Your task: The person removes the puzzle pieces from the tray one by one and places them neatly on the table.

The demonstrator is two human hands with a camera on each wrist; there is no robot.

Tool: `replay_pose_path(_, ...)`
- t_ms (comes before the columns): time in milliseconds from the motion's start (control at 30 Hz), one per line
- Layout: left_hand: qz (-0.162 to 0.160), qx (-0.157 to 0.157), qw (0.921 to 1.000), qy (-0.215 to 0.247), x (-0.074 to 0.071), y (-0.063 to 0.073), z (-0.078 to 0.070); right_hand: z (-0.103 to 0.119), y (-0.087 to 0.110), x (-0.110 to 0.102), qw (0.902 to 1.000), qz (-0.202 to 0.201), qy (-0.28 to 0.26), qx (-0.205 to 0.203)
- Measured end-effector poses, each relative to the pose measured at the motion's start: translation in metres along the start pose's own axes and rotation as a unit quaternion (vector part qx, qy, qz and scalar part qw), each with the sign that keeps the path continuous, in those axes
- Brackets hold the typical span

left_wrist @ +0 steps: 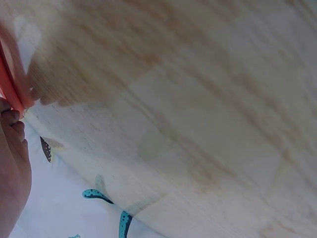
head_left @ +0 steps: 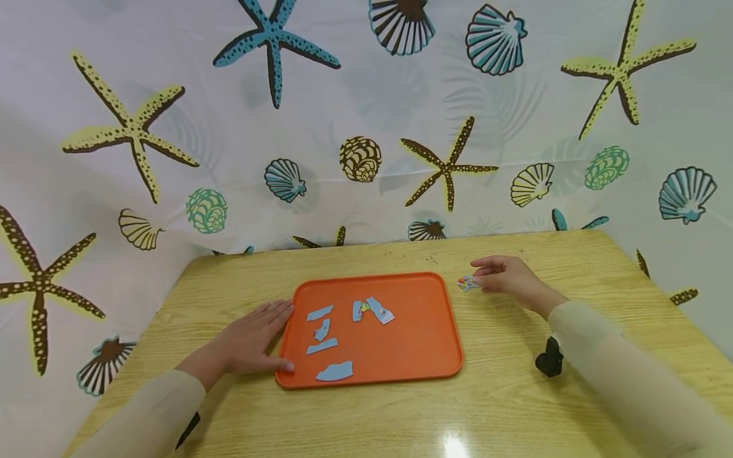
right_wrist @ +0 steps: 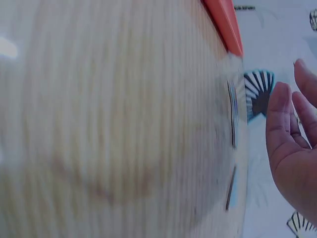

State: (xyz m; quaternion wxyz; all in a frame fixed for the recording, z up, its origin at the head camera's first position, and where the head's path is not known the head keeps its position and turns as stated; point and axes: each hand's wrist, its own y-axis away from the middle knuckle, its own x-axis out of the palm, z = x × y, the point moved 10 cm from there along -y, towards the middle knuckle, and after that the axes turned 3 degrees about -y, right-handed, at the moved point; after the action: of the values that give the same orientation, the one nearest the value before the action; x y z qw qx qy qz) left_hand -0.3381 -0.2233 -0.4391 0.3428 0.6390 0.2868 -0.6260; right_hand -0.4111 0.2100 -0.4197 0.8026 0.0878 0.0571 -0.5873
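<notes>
An orange tray [head_left: 412, 337] lies on the wooden table, with several light-blue, irregular flat pieces on it. At its left side my left hand [head_left: 252, 340] rests against the rim, fingers extended and thumb over the edge; the left wrist view catches part of this hand [left_wrist: 12, 168] beside the rim. My right hand [head_left: 506, 280] is just right of the tray, over a multicoloured flat piece [head_left: 466, 284]. In the right wrist view, loosely bent fingers [right_wrist: 280, 114] hold nothing visible. Two thin pieces, one striped piece [right_wrist: 234, 114] and one bluish piece [right_wrist: 231, 189], lie apart from them.
The wooden table [head_left: 366, 420] ends at a white curtain [head_left: 343, 95] printed with starfish and shells. A small black object [head_left: 550, 359] sits by the right sleeve. Small dark marks dot the table behind the tray.
</notes>
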Motion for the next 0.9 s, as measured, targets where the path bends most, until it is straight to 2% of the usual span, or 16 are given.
replay_pose_path(300, -0.016, 0.006, 0.9998, -0.005, -0.001, 0.001, 0.000, 0.009, 0.002, 0.050, 0.9991, 0.000, -0.040, -0.014)
replay_pose_path(733, -0.011, 0.005, 0.9999, -0.001, -0.002, 0.002, -0.002, 0.014, -0.003, 0.117, 0.9970, -0.027, -0.071, 0.013)
replay_pose_path(900, -0.005, 0.003, 1.0000, 0.000, 0.000, 0.001, -0.001, 0.017, -0.007, 0.144, 0.9989, -0.016, -0.043, 0.006)
